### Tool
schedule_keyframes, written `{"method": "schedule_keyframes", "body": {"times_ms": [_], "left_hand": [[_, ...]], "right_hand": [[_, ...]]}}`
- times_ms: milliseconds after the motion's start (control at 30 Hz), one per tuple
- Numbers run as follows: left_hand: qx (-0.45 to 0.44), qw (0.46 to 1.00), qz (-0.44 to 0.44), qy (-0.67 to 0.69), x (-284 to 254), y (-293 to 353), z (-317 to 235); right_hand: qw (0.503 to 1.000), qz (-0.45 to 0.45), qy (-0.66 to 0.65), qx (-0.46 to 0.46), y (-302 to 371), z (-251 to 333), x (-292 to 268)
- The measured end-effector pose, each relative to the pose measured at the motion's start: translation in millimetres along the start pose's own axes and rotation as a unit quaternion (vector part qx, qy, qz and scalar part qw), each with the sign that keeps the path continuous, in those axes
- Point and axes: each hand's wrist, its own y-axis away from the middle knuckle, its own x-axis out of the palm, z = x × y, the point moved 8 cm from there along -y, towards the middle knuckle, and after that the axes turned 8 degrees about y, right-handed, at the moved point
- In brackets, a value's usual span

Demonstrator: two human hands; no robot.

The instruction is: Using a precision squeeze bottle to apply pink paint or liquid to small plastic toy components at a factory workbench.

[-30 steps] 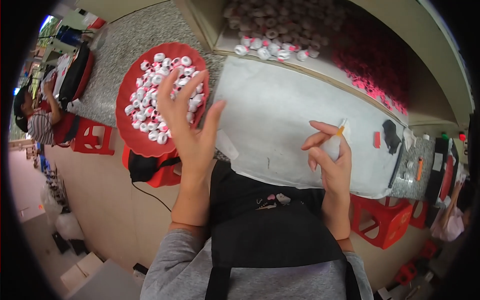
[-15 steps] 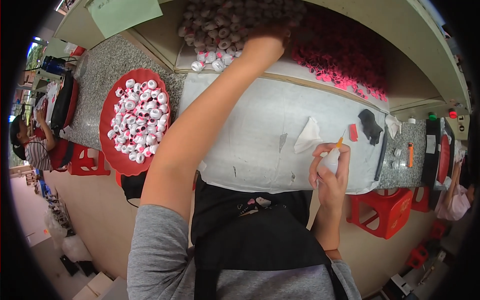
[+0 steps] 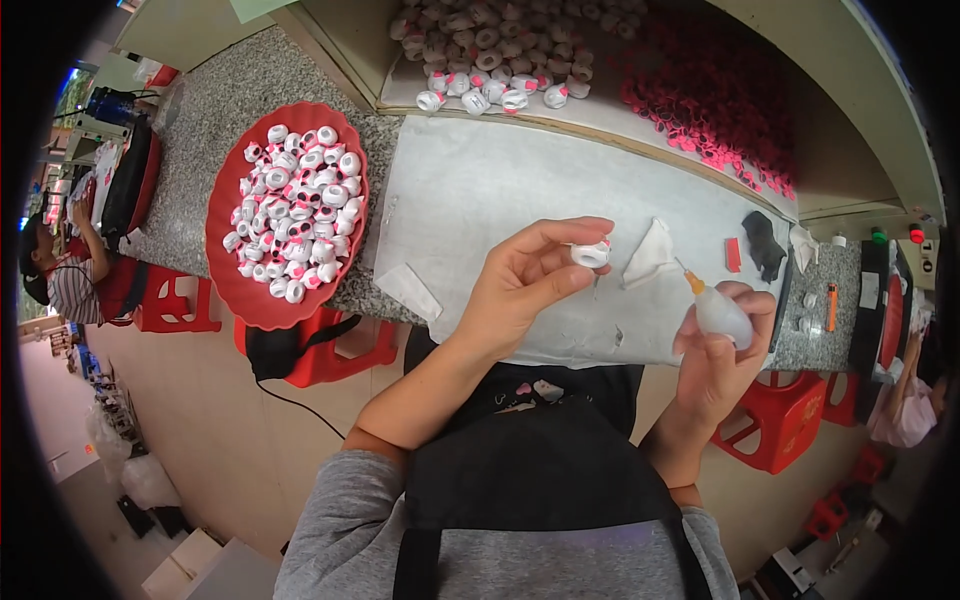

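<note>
Pale floor (image 3: 240,450), red stools (image 3: 788,430), speckled counter (image 3: 195,205)

The held bead (image 3: 590,255) is white with a touch of pinkish red. The bottle (image 3: 725,318) is milky and translucent, its tip (image 3: 696,285) amber. By the table's (image 3: 200,110) front edge, the plate (image 3: 255,304) is plain red, its beads (image 3: 300,210) white marked with pink and black. The table itself is speckled grey; the sheet (image 3: 480,180) beside the plate is whitish with dark smudges. At the back edge, the shelf beads (image 3: 490,90) are white and pink, the bits (image 3: 720,150) vivid pink. Toward the right edge: white cloth (image 3: 651,256), red block (image 3: 732,255), black rag (image 3: 764,247), orange stick (image 3: 832,308). The apron (image 3: 530,470) is black, the sleeves (image 3: 350,505) heathered grey.
</note>
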Motion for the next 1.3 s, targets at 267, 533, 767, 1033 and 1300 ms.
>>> {"method": "schedule_keyframes", "body": {"times_ms": [267,533,767,1033,1300], "left_hand": [[0.032,0.999,0.012,-0.029,2.5,14.3,-8.3],[0.065,0.996,0.011,-0.057,1.3,17.8,-13.3],[0.065,0.996,0.013,-0.051,1.2,18.5,-12.8],[0.062,0.996,0.023,-0.052,2.3,18.5,-10.9],[0.059,0.997,0.016,-0.055,1.8,18.2,-9.7]], "right_hand": [[0.988,-0.107,-0.009,-0.109,7.4,22.5,1.7],[0.946,0.034,0.188,-0.262,24.2,43.4,29.7],[0.947,0.048,0.2,-0.246,26.4,41.6,34.1],[0.944,0.062,0.206,-0.249,27.1,42.1,33.7],[0.939,0.063,0.223,-0.254,27.0,43.6,35.4]]}}
